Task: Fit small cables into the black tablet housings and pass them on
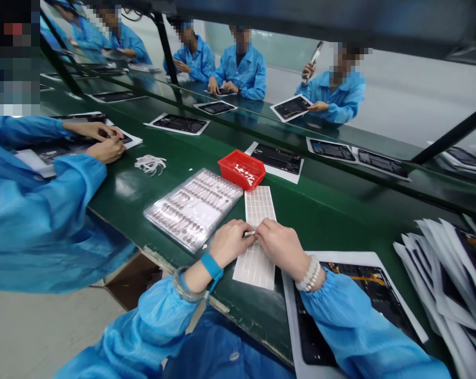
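My left hand (230, 243) is closed in a pinch on a small silvery part (249, 233) with a dark end. My right hand (282, 246) meets it from the other side, fingertips pressed together at the part's right end; they partly hide it. Both hands are over a pale sheet of small rectangular stickers (257, 271). Left of the sheet is a clear plastic tray (193, 210) with rows of small parts with thin leads. A black tablet housing (312, 337) on white paper lies under my right forearm.
A red bin (238, 167) with white scraps stands behind the sheet. Curled white strips (150, 164) lie left. Paper-interleaved housings (443, 295) are stacked at right. A co-worker's hands (107, 142) work close on the left. More housings lie along the green bench (340, 221).
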The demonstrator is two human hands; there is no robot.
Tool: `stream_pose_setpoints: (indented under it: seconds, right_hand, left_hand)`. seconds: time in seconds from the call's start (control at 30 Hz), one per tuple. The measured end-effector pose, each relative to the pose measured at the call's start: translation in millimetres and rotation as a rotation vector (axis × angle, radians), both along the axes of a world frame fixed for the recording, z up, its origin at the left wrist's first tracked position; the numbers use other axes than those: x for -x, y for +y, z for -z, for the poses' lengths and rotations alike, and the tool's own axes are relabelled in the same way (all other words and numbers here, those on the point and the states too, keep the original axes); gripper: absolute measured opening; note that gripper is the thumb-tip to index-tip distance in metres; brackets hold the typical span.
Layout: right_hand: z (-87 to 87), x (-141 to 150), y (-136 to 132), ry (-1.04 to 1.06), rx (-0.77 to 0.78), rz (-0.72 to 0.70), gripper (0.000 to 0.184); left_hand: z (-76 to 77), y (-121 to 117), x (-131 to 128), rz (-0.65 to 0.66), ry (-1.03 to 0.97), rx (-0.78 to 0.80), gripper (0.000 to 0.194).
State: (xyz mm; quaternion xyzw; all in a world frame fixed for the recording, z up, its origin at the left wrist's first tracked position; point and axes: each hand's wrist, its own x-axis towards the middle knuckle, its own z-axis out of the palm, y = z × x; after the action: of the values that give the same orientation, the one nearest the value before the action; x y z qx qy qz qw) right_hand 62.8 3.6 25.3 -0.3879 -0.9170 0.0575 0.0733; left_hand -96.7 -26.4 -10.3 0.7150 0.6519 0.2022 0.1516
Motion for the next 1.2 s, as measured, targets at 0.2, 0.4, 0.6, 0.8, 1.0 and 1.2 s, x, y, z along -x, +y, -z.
stream_pose_setpoints:
  seconds: [0.2,0.4,0.6,0.8,1.0,1.2]
  right_hand:
    - [-23.0,-95,-24,0.536,0.398,0.392,0.019]
    - [14.4,-133,-78,0.559,0.588,0.565,0.022]
    - [38.9,-115,-102,0.524,0.28,0.66,0.023]
    - [38.2,-109,-105,0.46,0.237,0.664,0.024]
    - [41.6,-108,-106,0.45,0.251,0.694,0.023]
    - [42.4,-106,-107,0.436,0.217,0.707,0.023]
  left_hand:
    - [-5.7,-21,-5,0.182,-0.016,-0.187,0.039]
    - [-3.6,-55,-61,0.782,0.162,-0.332,0.016]
    - [4.5,-60,-74,0.87,0.23,-0.323,0.016]
    - [5.3,-64,-73,0.89,0.183,-0.318,0.013]
    - [5.2,-64,-73,0.872,0.17,-0.307,0.016]
    - [4.8,-66,-73,0.859,0.186,-0.306,0.015]
